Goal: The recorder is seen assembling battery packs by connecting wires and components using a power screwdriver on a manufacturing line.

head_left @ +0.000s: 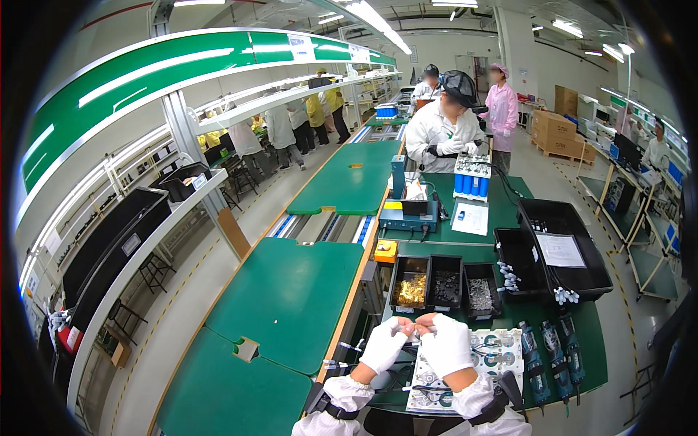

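Note:
My left hand (pixel 383 346) and my right hand (pixel 445 346), both in white gloves with bare fingertips, meet at a pinch. Whatever is between the fingers is too small to make out. Under and beside the right hand lies a white board (pixel 502 341) with round openings and black leads across it. Thin dark cables with pale ends (pixel 336 365) stick out left of my left hand. Just beyond my hands stand three black bins: one with gold-coloured metal pieces (pixel 411 289), one with small black parts (pixel 445 286), one with small silver parts (pixel 480 294).
Several teal power screwdrivers (pixel 554 352) lie right of the board. Large black trays (pixel 563 240) hold paper and cables. A yellow box with a button (pixel 385 251) stands by the conveyor's green panels (pixel 291 283). Across the bench a co-worker (pixel 445 134) handles a blue cell pack (pixel 472 185).

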{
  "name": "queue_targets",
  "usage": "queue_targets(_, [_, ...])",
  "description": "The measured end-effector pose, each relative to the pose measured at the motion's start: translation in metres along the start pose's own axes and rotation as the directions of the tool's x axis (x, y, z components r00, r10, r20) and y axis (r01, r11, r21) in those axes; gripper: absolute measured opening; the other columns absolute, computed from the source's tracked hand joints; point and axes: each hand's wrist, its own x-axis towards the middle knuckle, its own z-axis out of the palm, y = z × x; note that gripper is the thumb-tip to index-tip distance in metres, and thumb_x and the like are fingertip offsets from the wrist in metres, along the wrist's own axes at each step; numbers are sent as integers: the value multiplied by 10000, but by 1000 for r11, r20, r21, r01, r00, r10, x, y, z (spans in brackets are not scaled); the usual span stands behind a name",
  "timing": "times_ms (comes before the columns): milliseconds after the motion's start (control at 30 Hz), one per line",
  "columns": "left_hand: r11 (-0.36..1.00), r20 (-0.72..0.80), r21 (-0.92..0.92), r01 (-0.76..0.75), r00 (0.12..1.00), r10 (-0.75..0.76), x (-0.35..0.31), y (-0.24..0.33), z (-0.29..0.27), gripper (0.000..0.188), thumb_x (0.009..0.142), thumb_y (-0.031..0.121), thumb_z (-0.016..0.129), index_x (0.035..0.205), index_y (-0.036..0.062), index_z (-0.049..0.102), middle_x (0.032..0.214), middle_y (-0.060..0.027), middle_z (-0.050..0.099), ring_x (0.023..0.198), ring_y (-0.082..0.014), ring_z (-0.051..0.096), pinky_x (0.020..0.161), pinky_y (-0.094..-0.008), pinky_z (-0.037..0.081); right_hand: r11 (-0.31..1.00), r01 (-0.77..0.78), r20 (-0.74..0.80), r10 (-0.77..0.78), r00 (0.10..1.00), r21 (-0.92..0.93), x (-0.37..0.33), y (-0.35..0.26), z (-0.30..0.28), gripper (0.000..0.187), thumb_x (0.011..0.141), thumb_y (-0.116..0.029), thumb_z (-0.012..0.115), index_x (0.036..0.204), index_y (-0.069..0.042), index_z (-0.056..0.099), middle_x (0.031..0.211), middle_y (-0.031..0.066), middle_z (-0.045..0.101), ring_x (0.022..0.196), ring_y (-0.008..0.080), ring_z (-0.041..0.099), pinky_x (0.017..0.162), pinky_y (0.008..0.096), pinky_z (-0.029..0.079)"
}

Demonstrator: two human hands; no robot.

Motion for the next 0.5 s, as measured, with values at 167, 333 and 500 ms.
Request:
queue_targets(167, [995, 19, -77, -66, 998, 68, -1, 3, 0, 233, 993, 229, 592, 1034, 3, 633, 879, -27, 663, 824, -87, 592, 771, -249, 487, 977, -64, 5, 64, 998, 202, 5, -3, -6, 146, 811, -129, 751, 914, -26, 762, 829, 131, 737, 759, 221, 721, 702, 309, 550])
queue_targets(333, [888, 19, -459, 39, 999, -33, 1, -7, 8, 204, 1004, 235, 570, 985, 37, 615, 857, 26, 588, 814, -59, 518, 762, -221, 441, 962, -122, 3, 125, 992, 245, 4, 1, -4, 144, 809, -133, 763, 911, -31, 766, 822, 111, 735, 750, 193, 710, 698, 300, 544])
queue_targets(500, [912, 86, -407, 55, 996, -22, 2, -3, 7, 221, 1009, 256, 574, 978, 42, 620, 859, 29, 588, 815, -57, 519, 749, -213, 428, 959, -128, 18, 127, 992, 252, 6, 4, -7, 133, 808, -126, 764, 903, -33, 765, 831, 112, 736, 756, 191, 710, 703, 302, 544])
